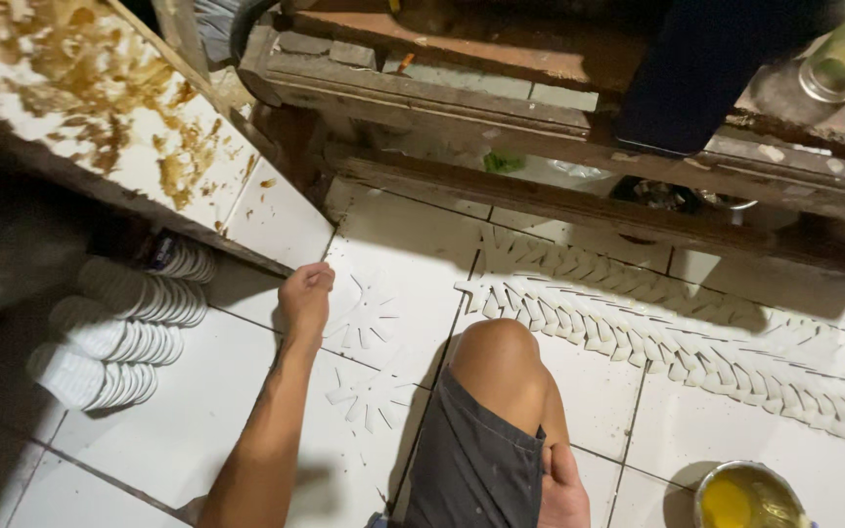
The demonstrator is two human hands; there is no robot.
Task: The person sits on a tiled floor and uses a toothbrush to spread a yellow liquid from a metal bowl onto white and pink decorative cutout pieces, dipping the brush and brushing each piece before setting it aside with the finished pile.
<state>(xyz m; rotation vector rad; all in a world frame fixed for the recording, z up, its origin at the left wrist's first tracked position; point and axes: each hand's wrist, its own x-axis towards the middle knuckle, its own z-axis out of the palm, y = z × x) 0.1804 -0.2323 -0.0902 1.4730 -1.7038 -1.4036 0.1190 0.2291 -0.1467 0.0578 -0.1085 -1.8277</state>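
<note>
White tiled floor (246,411) beneath a stained worktop (100,108), left hand (305,293) curled loosely over white strips (364,318) beside the knee (501,352), right hand (564,489) resting closed on the thigh

A small white paper petal piece (336,290) lies flat on the white tile, at the edge of a loose flower-shaped ring of similar white cut pieces (372,315), touched by fingertips.

Both arms bare, no sleeves, no watch or rings seen. Left hand (305,293) & right hand (564,489) ungloved. Dark grey shorts (471,460), plain fabric w/ a side seam, hem ending just above the bare knee (501,352).
</note>
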